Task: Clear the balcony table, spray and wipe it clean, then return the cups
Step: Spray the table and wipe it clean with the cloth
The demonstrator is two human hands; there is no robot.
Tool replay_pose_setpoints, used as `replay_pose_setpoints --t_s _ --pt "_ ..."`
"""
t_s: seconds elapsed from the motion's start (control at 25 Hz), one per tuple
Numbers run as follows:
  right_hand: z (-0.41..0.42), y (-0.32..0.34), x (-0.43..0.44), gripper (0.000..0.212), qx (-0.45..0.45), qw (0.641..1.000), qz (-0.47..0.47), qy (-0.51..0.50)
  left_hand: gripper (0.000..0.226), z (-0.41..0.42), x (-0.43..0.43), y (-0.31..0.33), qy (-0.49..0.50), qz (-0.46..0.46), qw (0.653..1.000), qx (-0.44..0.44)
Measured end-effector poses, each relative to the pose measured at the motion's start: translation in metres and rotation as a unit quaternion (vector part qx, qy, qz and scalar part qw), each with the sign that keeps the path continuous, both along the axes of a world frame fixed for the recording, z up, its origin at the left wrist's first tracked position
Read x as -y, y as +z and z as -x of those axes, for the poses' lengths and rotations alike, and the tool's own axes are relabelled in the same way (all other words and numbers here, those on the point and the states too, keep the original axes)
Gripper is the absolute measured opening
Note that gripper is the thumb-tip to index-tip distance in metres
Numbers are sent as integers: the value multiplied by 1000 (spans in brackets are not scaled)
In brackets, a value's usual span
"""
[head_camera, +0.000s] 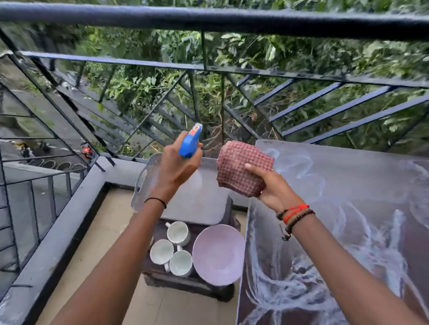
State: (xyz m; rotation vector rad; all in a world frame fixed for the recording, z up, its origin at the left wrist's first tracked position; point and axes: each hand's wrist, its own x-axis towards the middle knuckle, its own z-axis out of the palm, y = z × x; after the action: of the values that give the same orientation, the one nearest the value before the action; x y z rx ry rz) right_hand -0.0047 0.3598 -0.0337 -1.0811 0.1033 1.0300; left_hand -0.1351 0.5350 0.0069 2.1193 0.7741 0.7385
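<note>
The surface (350, 229) at right is smeared with white streaks. Left of it, on a low dark stool (190, 282), stand three white cups (178, 233) touching one another, a pink bowl (217, 253) just beside them and a grey tray (193, 201) behind. Above, the left hand (176, 168) has its grip closed around a blue spray bottle (189, 142); the right hand (267, 184) grips a folded red checked cloth (241, 168). Beyond runs a dark railing (225, 21) before green foliage
</note>
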Motion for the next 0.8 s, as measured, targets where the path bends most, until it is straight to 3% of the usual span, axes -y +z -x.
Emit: replay_pose_setpoints --t_s 0.16,0.4,0.52,0.72,0.8 --pt "-11 13 75 45 -19 999 6 -42 36 -19 51 9 0 -4 999 -35" --pt "-33 25 180 43 -47 996 0 -76 33 -48 134 29 30 82 995 -54" --pt "-46 24 219 39 -70 994 11 -87 43 -66 168 33 46 82 992 -89" --pt "-71 26 266 54 -93 989 1 -111 51 -103 217 31 35 116 983 -139" --pt "-81 23 281 49 -102 988 3 -118 53 -115 232 29 35 116 977 -175"
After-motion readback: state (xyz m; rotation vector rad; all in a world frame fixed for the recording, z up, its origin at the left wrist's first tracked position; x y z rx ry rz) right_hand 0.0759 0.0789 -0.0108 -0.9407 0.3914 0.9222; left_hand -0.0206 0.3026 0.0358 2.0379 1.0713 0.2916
